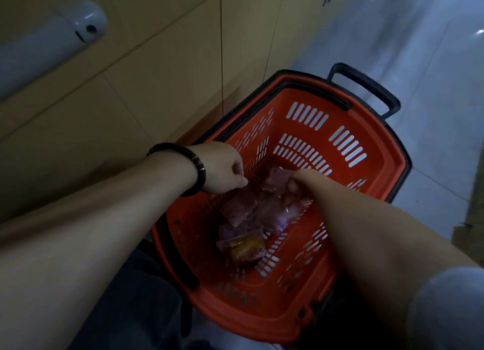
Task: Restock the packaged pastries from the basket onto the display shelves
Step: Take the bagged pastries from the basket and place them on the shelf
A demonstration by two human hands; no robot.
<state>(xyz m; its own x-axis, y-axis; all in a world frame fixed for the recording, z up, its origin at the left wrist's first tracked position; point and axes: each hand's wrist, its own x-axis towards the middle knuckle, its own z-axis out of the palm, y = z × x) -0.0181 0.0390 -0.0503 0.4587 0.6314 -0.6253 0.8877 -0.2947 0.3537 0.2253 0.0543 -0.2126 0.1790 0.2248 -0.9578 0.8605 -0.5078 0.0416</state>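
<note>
Several pink packets (241, 208) lie jumbled across the middle of the basket (366, 124) bottom, and we've got both arms plunging in after them. One yellow packet (247, 248) sits apart from the pile, closer to the basket's near edge. Over on the far side the right hand (301, 182) has its thumb and fingers pinched on the top of a pink packet (275, 182), lifting its edge off the heap. The left hand (225, 171), with a dark bracelet (199, 171) at the wrist, hovers by the basket's left wall with its fingers curled down toward the pile. In this dim light we can't tell whether it has caught anything. So we call this the pick-up step: stock is being gathered and nothing has been shelved from this load yet. We can't see the display shelves at all, only the basket's black handle (366, 87) folded back at the far end and the pale floor (432, 61) beyond. Next, we reckon, the grip needs firming on that crinkly wrapper, the left hand needs a packet of its own, and then both must rise clear of the rim and turn toward the shelves.
</note>
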